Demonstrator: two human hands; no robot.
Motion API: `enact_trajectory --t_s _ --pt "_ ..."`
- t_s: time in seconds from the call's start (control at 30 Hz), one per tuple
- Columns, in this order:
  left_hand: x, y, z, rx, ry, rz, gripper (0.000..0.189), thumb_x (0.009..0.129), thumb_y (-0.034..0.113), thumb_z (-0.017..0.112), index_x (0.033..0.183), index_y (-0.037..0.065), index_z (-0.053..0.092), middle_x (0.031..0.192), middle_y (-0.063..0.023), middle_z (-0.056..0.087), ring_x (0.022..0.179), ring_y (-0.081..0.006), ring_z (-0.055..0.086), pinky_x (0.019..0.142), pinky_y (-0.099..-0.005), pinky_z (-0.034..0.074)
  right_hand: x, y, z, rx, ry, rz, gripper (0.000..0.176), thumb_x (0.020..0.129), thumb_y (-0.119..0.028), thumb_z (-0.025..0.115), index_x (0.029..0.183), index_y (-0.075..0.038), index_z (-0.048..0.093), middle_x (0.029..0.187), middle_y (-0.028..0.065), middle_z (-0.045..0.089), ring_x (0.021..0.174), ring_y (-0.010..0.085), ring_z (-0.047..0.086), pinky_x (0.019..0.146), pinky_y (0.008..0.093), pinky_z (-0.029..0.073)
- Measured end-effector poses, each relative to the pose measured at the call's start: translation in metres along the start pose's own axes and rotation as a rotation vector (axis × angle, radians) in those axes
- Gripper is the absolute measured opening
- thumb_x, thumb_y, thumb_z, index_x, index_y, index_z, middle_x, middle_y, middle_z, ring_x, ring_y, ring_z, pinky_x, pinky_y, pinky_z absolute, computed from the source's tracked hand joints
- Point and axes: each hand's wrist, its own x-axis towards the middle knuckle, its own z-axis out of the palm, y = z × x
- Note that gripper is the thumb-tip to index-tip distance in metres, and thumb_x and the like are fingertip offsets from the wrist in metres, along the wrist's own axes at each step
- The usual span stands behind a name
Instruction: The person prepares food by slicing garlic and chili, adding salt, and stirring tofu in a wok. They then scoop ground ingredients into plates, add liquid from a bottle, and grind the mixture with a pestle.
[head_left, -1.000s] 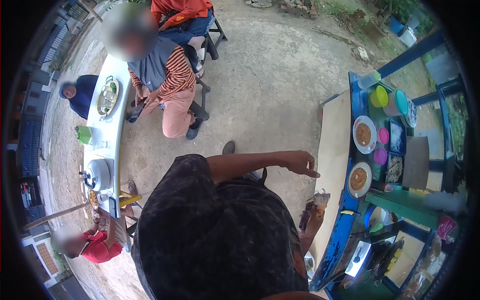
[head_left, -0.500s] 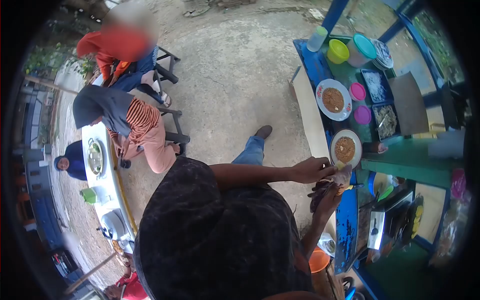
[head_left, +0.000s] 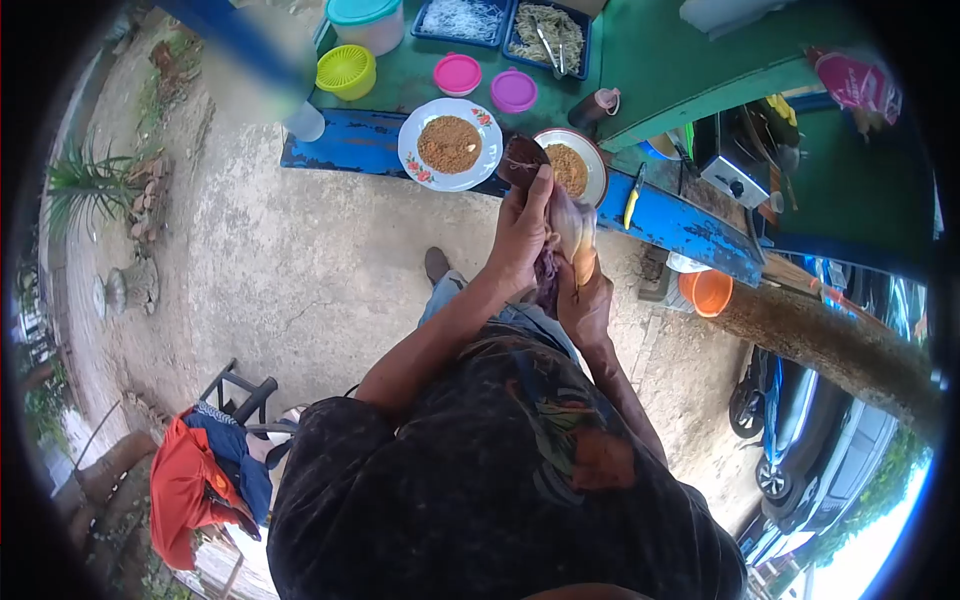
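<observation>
A dark purple-brown banana blossom, as it appears, is between my two hands, in front of the blue counter edge. My left hand (head_left: pixel 522 235) pinches a dark cupped petal (head_left: pixel 524 163) with the thumb on it. Around the lower part of the pale, yellowish blossom (head_left: pixel 574 235) my right hand (head_left: pixel 585 300) is closed. Behind the petal a rimmed plate (head_left: pixel 597 178) of brown crumbly food is partly covered. To its left lies a flowered white plate (head_left: pixel 410 150) with similar brown food. A yellow-handled knife (head_left: pixel 632 205) rests on the counter to the right.
Along the green counter (head_left: pixel 410 88) stand a lime tub (head_left: pixel 346 72), pink and purple lidded tubs, and blue trays of shredded food. An orange bucket (head_left: pixel 708 292) hangs low at the right. A person in red (head_left: pixel 185 480) sits at the lower left, near a stool.
The view has swung right toward the counter, and the left-hand table has left it. My left hand now holds a dark petal up, over the rimmed plate's edge.
</observation>
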Motion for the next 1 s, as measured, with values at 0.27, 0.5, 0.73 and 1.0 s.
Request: enact_trajectory --t_s 0.27,0.5,0.73,1.0 --pt "0.017 -0.008 -0.01 1.154 -0.316 0.545 0.043 0.105 0.028 0.057 0.131 -0.006 0.05 0.103 -0.0249 0.071 0.092 -0.0357 0.071 0.078 -0.042 0.053 0.039 -0.013 -0.052 0.688 0.152 0.245 0.045 0.107 -0.032 0.055 0.135 0.003 0.053 0.095 0.0101 0.066 0.078 0.0176 0.061 0.072 0.0329 0.05" --pt "0.009 -0.065 0.017 1.257 -0.174 0.562 0.086 0.102 0.073 0.026 0.09 -0.005 0.06 0.07 -0.0139 0.064 0.061 -0.026 0.065 0.052 -0.0403 0.047 0.07 0.02 -0.042 0.558 0.474 0.088 0.038 0.107 -0.027 0.051 0.132 0.001 0.056 0.105 0.0243 0.07 0.104 0.0424 0.069 0.086 0.0455 0.054" --pt "0.024 -0.056 0.046 0.92 -0.129 0.663 0.064 0.103 0.065 0.044 0.072 0.009 0.045 0.053 0.0013 0.043 0.04 -0.0095 0.044 0.038 -0.0243 0.033 0.058 0.063 -0.079 0.693 0.443 0.044 0.037 0.107 -0.028 0.056 0.125 0.003 0.063 0.105 0.016 0.074 0.1 0.019 0.069 0.085 0.0355 0.054" --pt "-0.018 -0.056 0.028 0.837 0.067 0.318 0.036 0.104 0.032 0.061 0.078 0.008 0.056 0.054 0.002 0.048 0.038 -0.0054 0.041 0.035 -0.0233 0.03 0.182 -0.114 -0.4 -0.233 1.075 -0.863 0.028 0.097 -0.021 0.061 0.117 -0.002 0.066 0.106 0.0233 0.068 0.09 0.042 0.069 0.074 0.0439 0.054"
